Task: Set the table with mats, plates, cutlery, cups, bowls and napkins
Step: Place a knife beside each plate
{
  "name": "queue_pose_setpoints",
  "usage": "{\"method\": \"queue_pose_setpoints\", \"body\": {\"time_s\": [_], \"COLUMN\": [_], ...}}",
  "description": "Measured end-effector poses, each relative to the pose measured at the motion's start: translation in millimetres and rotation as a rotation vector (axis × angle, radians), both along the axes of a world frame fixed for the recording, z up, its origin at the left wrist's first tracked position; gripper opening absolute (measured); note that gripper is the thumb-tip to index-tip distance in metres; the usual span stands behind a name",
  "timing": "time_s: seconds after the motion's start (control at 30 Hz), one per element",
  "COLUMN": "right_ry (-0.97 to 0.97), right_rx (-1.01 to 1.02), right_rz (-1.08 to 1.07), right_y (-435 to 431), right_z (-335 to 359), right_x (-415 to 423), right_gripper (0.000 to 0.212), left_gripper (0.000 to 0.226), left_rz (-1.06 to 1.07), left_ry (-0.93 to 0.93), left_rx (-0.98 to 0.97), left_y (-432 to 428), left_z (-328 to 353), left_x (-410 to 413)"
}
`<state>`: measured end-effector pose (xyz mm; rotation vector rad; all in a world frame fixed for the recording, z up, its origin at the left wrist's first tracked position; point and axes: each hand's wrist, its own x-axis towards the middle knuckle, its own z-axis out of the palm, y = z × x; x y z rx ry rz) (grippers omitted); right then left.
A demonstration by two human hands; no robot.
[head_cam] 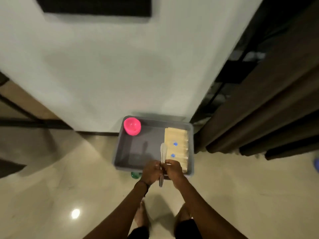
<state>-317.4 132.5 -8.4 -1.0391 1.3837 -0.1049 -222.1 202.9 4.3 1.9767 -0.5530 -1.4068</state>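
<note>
While hands (150,171) (173,170) grip cutlery (163,150), bowls (132,125) in tray (117,152)

bowls (132,126): bright pink, plain, at the far left corner of the tub
tub (138,152): grey-blue, plain
mats (176,147): pale cream-yellow with ribbed stripes and two small blue marks, at the right of the tub
cutlery (163,152): silvery, pale
wristband (145,184): black, on the left wrist
floor (69,187): glossy beige with a white light spot
wall (120,66): off-white, with a black panel at the far left
curtain (267,109): dark brown, at the right
round thing (135,175): green, at the tub's near edge
</note>
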Motion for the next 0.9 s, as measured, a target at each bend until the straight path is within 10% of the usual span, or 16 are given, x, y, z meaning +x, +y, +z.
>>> {"method": "queue_pose_setpoints", "body": {"time_s": [0.3, 0.9], "right_ry": [-0.176, -0.227], "right_rx": [-0.070, -0.171], "right_rz": [-0.306, -1.271], "right_y": [-15.8, 11.8], "right_z": [98.3, 101.1], "right_x": [-182.3, -551.5], "right_gripper": [0.014, 0.017], "left_gripper": [0.006, 0.017], "left_rz": [-0.494, -1.117], "left_ry": [-0.160, 0.145], "left_rx": [-0.183, -0.129], "left_y": [-59.3, -143.2], "left_z": [88.3, 90.6], "left_x": [-139.3, -539.4]}}
